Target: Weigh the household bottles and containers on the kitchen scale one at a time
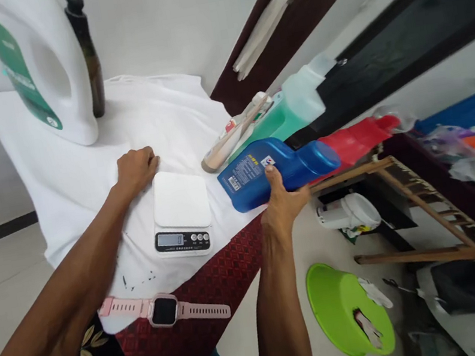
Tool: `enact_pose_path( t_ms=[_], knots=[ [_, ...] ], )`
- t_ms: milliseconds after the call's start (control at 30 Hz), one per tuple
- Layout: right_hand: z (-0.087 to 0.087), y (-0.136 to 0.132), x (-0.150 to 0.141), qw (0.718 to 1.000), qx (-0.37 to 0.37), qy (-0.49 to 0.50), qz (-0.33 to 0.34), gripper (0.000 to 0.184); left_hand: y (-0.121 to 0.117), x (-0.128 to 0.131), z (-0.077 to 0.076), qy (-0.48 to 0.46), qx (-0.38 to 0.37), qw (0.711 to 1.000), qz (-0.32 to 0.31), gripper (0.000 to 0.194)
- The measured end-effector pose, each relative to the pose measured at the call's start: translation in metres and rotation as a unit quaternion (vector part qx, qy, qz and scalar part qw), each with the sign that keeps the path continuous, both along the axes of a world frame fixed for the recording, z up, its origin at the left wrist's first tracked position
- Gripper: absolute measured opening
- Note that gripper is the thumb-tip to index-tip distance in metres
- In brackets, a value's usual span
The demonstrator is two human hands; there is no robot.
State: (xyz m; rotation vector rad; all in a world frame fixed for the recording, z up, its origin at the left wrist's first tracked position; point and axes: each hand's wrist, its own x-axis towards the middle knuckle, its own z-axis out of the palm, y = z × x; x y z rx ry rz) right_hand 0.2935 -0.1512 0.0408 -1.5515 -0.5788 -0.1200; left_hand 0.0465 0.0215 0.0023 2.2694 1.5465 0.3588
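My right hand (284, 200) grips a blue plastic bottle (244, 180) near its cap end, thumb on top and fingers hidden underneath. The bottle lies tilted at the right edge of the white cloth (162, 111), with a printed label and barcode facing up. My left hand (138, 167) rests on the cloth with its fingers curled in, just beyond the top left corner of a white digital scale (180, 200). Nothing sits on the scale's plate, and its small display is lit. Nearer to me lies a pink-strapped smartwatch (163, 310).
A white jug (80, 95) and a dark pump bottle (91, 63) stand at the back left. Beyond the blue bottle are a green bottle (286, 115) and a red bottle (350, 144). On the floor, a lime-green basin (327, 309) and a white bucket (348, 212) stand right of the table.
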Motion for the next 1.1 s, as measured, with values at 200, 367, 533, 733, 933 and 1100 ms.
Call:
enact_pose_path(
  t_ms=[200, 367, 533, 733, 933, 1100],
  knots=[
    [0.014, -0.025, -0.029, 0.996, 0.085, 0.025, -0.028, 0.057, 0.0, 0.0, -0.004, -0.033, -0.011, 0.999, -0.001, 0.032],
    [0.058, -0.056, -0.065, 0.992, 0.119, -0.039, 0.021, 0.032, 0.0, 0.0, -0.007, -0.043, -0.005, 0.999, -0.004, 0.032],
    [0.059, -0.043, -0.09, 0.985, 0.1, 0.004, 0.141, 0.038, 0.0, -0.001, -0.009, -0.055, -0.001, 0.999, 0.001, 0.03],
    [0.036, -0.018, -0.114, 0.979, 0.023, 0.008, 0.204, 0.052, 0.003, -0.001, -0.013, -0.064, 0.001, 0.998, -0.007, 0.032],
    [0.036, -0.01, -0.114, 0.972, -0.017, 0.003, 0.233, 0.057, 0.005, 0.001, -0.016, -0.059, 0.004, 0.998, -0.01, 0.033],
    [0.032, -0.022, -0.099, 0.961, 0.011, 0.008, 0.277, 0.06, 0.002, 0.001, -0.012, -0.065, -0.013, 0.998, -0.011, 0.033]
  ],
)
